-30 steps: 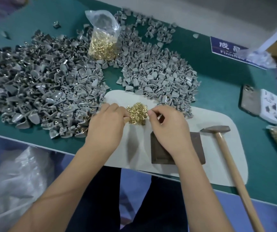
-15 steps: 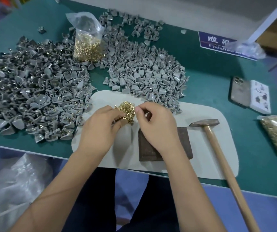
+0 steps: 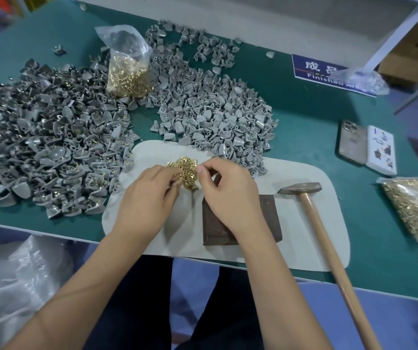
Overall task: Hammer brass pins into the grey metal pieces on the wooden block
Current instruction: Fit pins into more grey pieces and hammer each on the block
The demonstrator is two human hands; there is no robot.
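A small heap of brass pins (image 3: 184, 170) lies on the pale mat (image 3: 303, 223). My left hand (image 3: 147, 198) has curled fingers with the tips in the heap's left side, gripping pins. My right hand (image 3: 230, 195) pinches thumb against forefinger at the heap's right edge; the pin between them is too small to make out. Part of the dark wooden block (image 3: 269, 218) is hidden under my right hand. The hammer (image 3: 301, 189) lies untouched to the right of the block, its handle pointing toward me. Two big piles of grey metal pieces (image 3: 46, 147) (image 3: 215, 109) spread behind the mat.
A clear bag of brass pins (image 3: 127, 74) stands between the piles. Another bag of pins (image 3: 412, 208) lies at the right edge. A phone (image 3: 353, 142) and a white box (image 3: 382, 150) lie on the green table (image 3: 316, 117). The blue sign (image 3: 313, 69) is at the back.
Both hands stay at the pin heap, the fingers shifting slightly among the pins. The view has shifted a little; hammer and block have not moved.
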